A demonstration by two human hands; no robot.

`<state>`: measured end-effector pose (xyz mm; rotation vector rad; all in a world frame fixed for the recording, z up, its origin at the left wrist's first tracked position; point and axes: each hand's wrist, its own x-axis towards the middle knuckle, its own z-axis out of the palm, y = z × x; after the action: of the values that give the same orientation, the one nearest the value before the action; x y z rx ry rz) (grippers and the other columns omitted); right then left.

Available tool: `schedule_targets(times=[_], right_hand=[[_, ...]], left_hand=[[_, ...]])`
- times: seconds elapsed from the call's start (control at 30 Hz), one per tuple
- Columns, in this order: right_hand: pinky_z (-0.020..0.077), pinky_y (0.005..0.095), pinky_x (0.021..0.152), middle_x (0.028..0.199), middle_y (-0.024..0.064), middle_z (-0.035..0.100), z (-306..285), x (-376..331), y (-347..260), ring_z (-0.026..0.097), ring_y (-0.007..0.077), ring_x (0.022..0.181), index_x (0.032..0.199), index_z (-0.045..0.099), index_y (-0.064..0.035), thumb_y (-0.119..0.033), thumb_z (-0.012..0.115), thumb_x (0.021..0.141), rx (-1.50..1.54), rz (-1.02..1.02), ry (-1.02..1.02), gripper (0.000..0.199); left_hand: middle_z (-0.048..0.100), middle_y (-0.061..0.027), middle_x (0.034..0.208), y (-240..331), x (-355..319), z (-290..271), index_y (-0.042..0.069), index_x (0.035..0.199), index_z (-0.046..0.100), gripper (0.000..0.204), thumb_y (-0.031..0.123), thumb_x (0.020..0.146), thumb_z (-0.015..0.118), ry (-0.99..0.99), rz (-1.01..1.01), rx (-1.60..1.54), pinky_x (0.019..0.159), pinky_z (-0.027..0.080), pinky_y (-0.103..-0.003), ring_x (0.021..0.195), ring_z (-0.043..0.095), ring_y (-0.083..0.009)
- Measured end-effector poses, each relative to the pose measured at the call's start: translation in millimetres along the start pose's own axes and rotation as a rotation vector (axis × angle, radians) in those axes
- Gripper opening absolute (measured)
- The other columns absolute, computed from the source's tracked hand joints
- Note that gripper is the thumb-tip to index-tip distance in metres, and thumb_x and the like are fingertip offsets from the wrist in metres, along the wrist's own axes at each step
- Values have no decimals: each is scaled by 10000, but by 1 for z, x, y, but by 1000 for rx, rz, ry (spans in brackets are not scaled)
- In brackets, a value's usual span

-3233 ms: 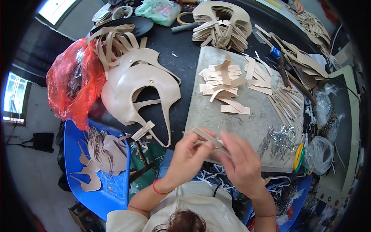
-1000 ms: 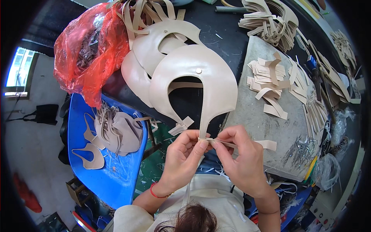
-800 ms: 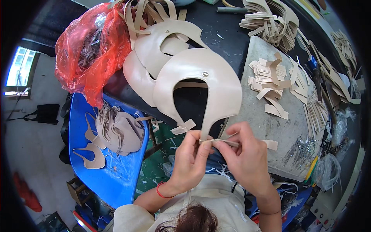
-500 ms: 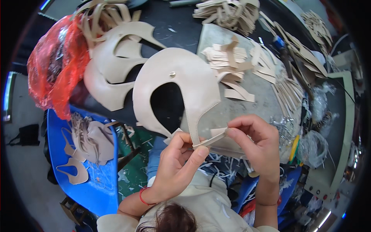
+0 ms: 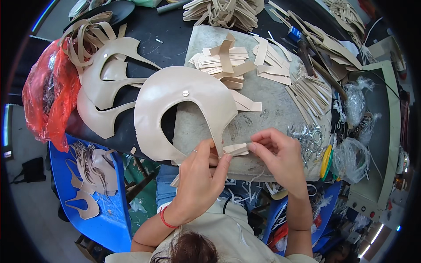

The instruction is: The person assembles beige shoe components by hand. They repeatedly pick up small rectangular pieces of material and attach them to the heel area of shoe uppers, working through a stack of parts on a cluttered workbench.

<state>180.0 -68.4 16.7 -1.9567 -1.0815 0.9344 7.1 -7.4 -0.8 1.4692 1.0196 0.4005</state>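
A beige leather bag panel [image 5: 193, 79] with a curved cut-out, edge stitching and a small metal stud [image 5: 185, 93] spans the table's front. My left hand [image 5: 199, 177] is closed on the panel's narrow tip, thumb and fingers pinching it where a short beige leather strip [image 5: 237, 149] meets it. Between the thumb and fingertips of my right hand [image 5: 280, 160] is the strip's other end, drawn out to the right. Whether strip and tip are joined is hidden by my left fingers. Similar panels [image 5: 98, 116] overlap at the left.
Beneath the strip lies a grey slab [image 5: 267, 125] bearing loose strips [image 5: 219, 61] and metal rings [image 5: 309, 136]. A red plastic bag [image 5: 48, 92] hangs at the left edge, above a blue chair [image 5: 94, 215] holding leather pieces. Clear plastic bags [image 5: 353, 158] sit at the right.
The view has shifted, so the table's contents sit further left. The panel is lower and flatter, and the strip now shows its broad face. Both hands keep their pinch.
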Motion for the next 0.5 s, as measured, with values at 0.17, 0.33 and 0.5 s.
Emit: schedule_targets(times=[0.17, 0.33, 0.5], right_hand=[[513, 262, 608, 798, 112, 654, 1, -20, -27, 653, 157, 675, 931, 635, 10, 16, 656, 817, 31, -165, 60, 116], [524, 252, 615, 808, 100, 660, 9, -24, -25, 666, 148, 696, 952, 632, 19, 35, 641, 830, 252, -95, 55, 123], [527, 247, 610, 793, 93, 676, 11, -19, -27, 668, 134, 682, 951, 629, 26, 7, 643, 839, 231, -35, 7, 114]], left_hand=[[646, -133, 962, 3, -3, -8, -67, 1123, 489, 247, 26, 912, 578, -56, -95, -135, 634, 562, -249, 812, 670, -157], [641, -158, 978, 9, -17, -24, -68, 1093, 470, 206, -7, 914, 555, -77, -132, -359, 696, 565, -263, 845, 670, -173], [637, -150, 963, 15, -23, -29, -69, 1091, 470, 203, -21, 911, 551, -19, -74, -241, 689, 564, -264, 849, 669, -174]])
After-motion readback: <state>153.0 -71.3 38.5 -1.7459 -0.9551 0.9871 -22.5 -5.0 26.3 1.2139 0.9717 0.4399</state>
